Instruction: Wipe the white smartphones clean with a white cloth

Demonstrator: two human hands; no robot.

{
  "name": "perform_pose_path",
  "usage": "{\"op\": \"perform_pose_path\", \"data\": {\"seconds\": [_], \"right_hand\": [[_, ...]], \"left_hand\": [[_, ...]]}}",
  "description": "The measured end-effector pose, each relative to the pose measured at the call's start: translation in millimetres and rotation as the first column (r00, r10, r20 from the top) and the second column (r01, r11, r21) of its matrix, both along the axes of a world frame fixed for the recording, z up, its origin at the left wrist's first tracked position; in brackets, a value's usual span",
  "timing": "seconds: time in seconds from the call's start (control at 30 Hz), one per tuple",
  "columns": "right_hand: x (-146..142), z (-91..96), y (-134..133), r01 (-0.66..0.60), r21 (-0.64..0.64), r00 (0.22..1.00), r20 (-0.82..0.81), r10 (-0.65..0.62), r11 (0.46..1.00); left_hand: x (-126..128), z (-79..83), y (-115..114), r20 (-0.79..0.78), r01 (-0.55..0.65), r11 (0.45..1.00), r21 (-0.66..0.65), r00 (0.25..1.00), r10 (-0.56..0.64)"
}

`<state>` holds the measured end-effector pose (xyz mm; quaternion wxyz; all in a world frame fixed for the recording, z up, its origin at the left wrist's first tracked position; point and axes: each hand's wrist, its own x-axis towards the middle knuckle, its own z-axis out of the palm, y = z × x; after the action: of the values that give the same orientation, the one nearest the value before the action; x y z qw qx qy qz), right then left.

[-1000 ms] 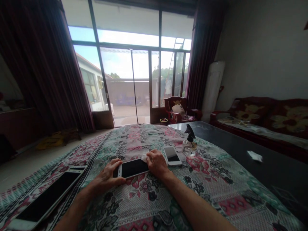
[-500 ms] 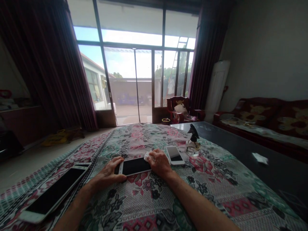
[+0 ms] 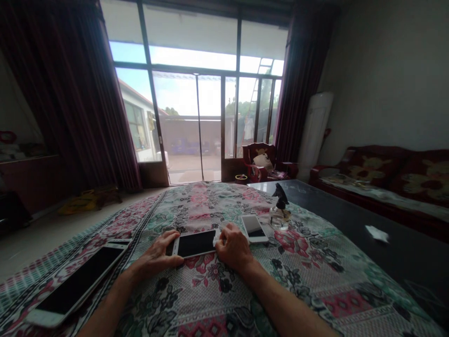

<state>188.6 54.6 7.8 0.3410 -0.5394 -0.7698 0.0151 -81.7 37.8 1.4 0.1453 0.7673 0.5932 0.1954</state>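
I have the white-framed phone (image 3: 194,244) lying face up around the middle of the floral cloth (image 3: 199,213), nearer me than the far edge. Its long screen is black and dark, and a pale strip shows at its left end. The left hand (image 3: 163,250) grips that end, thumb at the near side and fingers at the far side. The right hand (image 3: 236,248) is closed narrow on a white wad (image 3: 215,239), set against the phone's right end and hiding part of it.

I count three more phones: a small white phone (image 3: 254,228) just beyond the right hand, a large phone (image 3: 80,283) towards the cloth's near left corner, and a partly covered phone (image 3: 119,242) peeking out at that one's far end. One clear bottle (image 3: 279,216) with a black top stands towards the cloth's right edge. One crumpled white piece (image 3: 377,233) lies on the dark table (image 3: 393,262) along that edge.

The cloth is pink, green and grey. Past its far edge I get glass doors (image 3: 178,126) between two purple curtains (image 3: 66,93), one red armchair (image 3: 259,161) and, on the right, a red sofa (image 3: 372,173).
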Motion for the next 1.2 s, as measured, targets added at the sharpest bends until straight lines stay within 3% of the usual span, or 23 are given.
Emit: {"op": "perform_pose_path", "data": {"seconds": [0.17,0.6,0.8,1.2], "right_hand": [[1,-3.7,-4,0.002,-0.006,0.999,-0.037,-0.002,1.000],[0,-2.5,24,-0.037,-0.053,0.998,-0.056,0.034,0.998],[-1,3.4,18,0.056,-0.074,0.998,0.017,-0.055,0.996],[8,1.0,0,-0.016,-0.007,0.998,0.068,0.016,1.000]], "left_hand": [[-2,-2.9,2,-0.008,-0.004,1.000,0.016,1.000,0.004],[0,-1.0,-1,-0.002,-0.004,1.000,0.020,1.000,0.004],[0,-2.2,0,-0.019,-0.016,0.999,0.028,1.000,0.016],[3,0.6,-2,0.002,-0.028,0.999,0.023,1.000,0.028]]}}
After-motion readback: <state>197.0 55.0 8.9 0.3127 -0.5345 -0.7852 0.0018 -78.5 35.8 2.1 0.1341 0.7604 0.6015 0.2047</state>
